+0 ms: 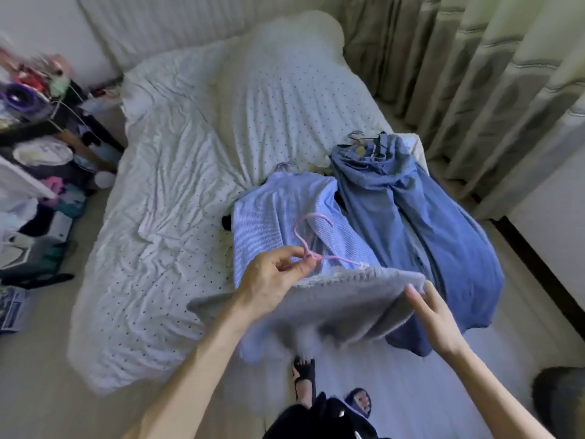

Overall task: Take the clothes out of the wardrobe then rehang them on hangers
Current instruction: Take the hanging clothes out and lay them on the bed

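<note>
Pinching hanger (316, 257) neck: left hand (272, 275), fingers curled. Right hand (435, 315) pinches sweater (332, 307) edge, fingers near straight. Sweater draped on hanger, between hands. Beyond hands: striped shirt (278, 207), blue garment (411, 217) flat on bed (190, 153).

Soft daylight; edges warped, perhaps blurred.
</note>
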The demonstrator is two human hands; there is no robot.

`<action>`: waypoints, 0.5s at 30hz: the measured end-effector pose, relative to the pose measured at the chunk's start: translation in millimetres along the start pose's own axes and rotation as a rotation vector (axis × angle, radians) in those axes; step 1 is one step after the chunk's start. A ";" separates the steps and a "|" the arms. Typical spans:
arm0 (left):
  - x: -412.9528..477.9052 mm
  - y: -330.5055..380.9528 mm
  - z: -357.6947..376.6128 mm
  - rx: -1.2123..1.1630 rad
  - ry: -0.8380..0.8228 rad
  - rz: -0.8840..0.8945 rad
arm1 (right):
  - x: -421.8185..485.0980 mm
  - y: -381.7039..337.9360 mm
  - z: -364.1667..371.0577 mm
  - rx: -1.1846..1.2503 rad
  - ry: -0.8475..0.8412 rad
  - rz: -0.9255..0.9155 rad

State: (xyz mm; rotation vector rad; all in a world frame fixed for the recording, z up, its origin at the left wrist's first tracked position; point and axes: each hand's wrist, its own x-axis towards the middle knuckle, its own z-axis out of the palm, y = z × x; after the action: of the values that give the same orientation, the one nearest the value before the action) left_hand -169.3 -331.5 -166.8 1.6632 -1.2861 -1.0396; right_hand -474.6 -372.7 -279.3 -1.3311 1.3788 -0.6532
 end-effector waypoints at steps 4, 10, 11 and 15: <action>43.0 31.6 -36.0 -0.027 0.191 0.096 | 29.9 -15.6 12.4 0.044 -0.221 0.069; 123.3 52.1 -72.4 0.077 0.288 0.138 | 82.1 -42.2 45.3 -0.113 -0.188 0.066; 137.9 52.4 -77.1 0.080 0.307 0.125 | 90.3 -50.4 49.7 -0.128 -0.184 0.061; 196.7 45.0 -94.0 0.108 0.333 0.047 | 129.5 -76.6 66.5 -0.176 -0.163 0.067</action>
State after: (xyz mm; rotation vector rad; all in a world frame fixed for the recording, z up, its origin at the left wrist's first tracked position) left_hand -67.2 -523.4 -119.0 1.7886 -1.1686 -0.6400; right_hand -362.8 -492.9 -268.8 -1.4371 1.3660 -0.3761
